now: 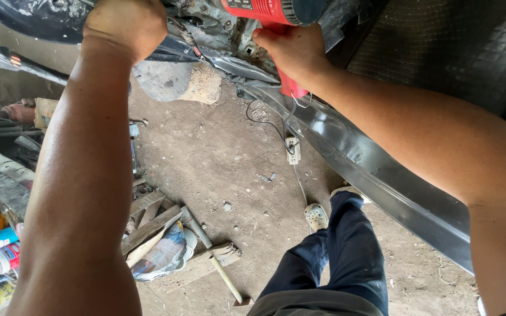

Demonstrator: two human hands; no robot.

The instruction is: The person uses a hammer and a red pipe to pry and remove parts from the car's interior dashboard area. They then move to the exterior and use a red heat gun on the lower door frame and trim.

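right hand grips red tool; left hand fisted on car body; dirt floor strewn with planks.

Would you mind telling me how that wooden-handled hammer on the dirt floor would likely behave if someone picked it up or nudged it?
The hammer looks stiff, with a straight wooden handle and a metal head, so probably head-heavy when lifted by the handle end. Lying flat on the dirt floor against wood scraps, it would more likely pivot or slide than roll.

A red power tool (handle pointing down) sits against the dark, battered car body.
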